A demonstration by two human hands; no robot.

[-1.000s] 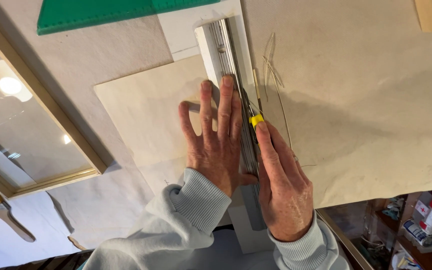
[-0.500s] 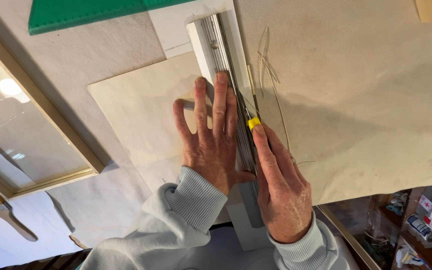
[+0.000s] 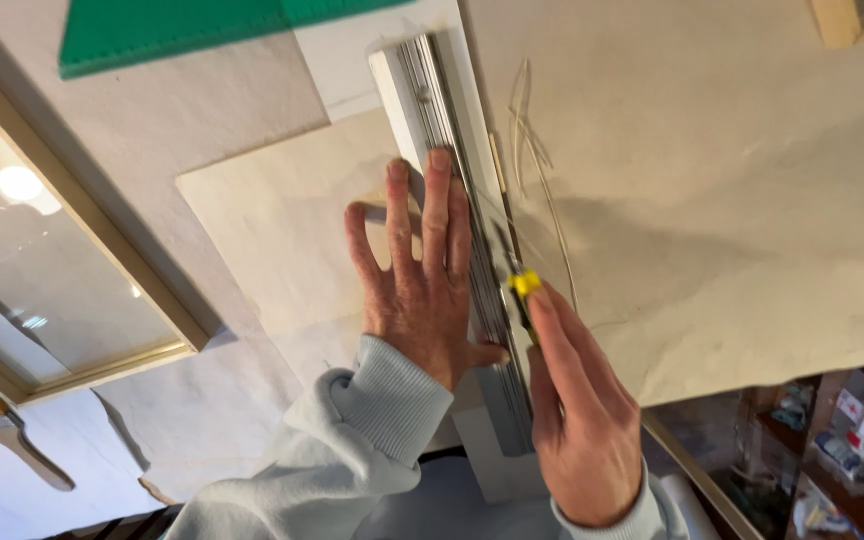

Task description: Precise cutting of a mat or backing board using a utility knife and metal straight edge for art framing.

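Beige sheet [image 3: 712,200] filled right and centre of frame, its left edge along metal straightedge [image 3: 462,200] running from top centre down. Cream board [image 3: 282,230] lay centre left, bare room leftward toward glazed wooden frame [image 3: 82,270]. Left hand [image 3: 422,280] lay flat, fingers spread, pressing straightedge. Right hand [image 3: 577,420] gripped yellow-tipped knife [image 3: 524,284] against straightedge's right edge. Green mat [image 3: 172,30] sat upper left.

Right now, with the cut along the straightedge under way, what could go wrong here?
The left hand presses the metal straightedge with fingertips close to the cutting edge, so a blade that jumps could catch them. The right hand grips the yellow-tipped knife low and tight against the straightedge; uneven pressure might shift it and spoil the cut in the beige board.
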